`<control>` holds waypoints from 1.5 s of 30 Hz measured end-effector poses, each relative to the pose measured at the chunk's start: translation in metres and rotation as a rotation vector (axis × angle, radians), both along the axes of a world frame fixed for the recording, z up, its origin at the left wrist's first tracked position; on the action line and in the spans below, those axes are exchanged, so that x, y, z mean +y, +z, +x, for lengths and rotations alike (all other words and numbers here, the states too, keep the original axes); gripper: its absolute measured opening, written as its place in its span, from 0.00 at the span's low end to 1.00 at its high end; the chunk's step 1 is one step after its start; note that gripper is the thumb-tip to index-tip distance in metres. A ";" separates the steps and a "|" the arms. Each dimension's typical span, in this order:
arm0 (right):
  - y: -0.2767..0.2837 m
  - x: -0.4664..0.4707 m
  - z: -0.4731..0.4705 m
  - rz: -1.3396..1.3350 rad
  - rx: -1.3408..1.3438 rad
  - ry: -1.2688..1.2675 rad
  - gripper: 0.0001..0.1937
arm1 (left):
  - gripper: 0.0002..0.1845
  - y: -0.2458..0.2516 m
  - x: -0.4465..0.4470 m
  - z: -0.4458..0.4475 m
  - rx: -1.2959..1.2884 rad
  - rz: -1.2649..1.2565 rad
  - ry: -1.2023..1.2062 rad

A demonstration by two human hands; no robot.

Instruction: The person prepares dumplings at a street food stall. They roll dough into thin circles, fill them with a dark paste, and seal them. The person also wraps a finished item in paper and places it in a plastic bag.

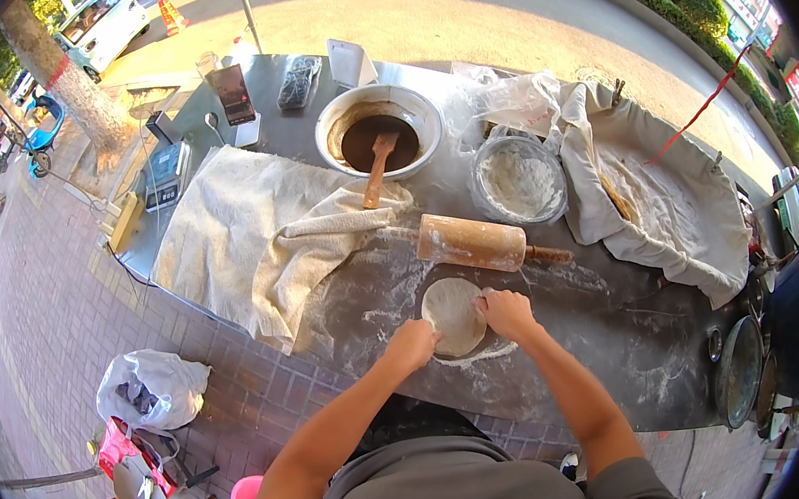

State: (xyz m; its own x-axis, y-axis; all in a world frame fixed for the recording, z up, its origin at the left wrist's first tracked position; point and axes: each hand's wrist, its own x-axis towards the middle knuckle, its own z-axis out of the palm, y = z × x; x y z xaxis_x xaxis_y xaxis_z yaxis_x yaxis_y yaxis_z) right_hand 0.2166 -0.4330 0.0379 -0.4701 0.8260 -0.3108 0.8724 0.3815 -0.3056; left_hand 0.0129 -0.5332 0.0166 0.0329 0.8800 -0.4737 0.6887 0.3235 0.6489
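Note:
A flat round of dough (455,317) lies between my two hands, over the floured metal table (576,347). My left hand (412,342) pinches its left edge. On the opposite side, my right hand (507,312) grips the upper right edge. Whether the round rests fully on the table or is partly lifted, I cannot tell. Just beyond it lies a thick wooden rolling pin (472,242), dusted with flour, its near handle pointing right. Loose flour is smeared around the dough.
Beyond the pin stand a bowl of dark paste (379,132) with a wooden spatula (381,169) and a tub of flour (519,176). A beige cloth (255,230) covers the left side. Right is a cloth-lined tray (662,195). A digital scale (167,175) sits far left.

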 end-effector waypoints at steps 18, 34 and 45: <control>0.006 0.002 -0.008 -0.056 -0.047 0.040 0.21 | 0.23 -0.002 0.002 -0.004 0.057 0.175 -0.055; 0.005 0.000 -0.014 -0.033 -0.040 0.050 0.22 | 0.26 0.012 0.004 -0.011 -0.142 0.074 -0.009; 0.000 -0.001 -0.018 -0.006 -0.063 0.051 0.21 | 0.23 0.014 0.007 -0.016 -0.052 -0.113 0.205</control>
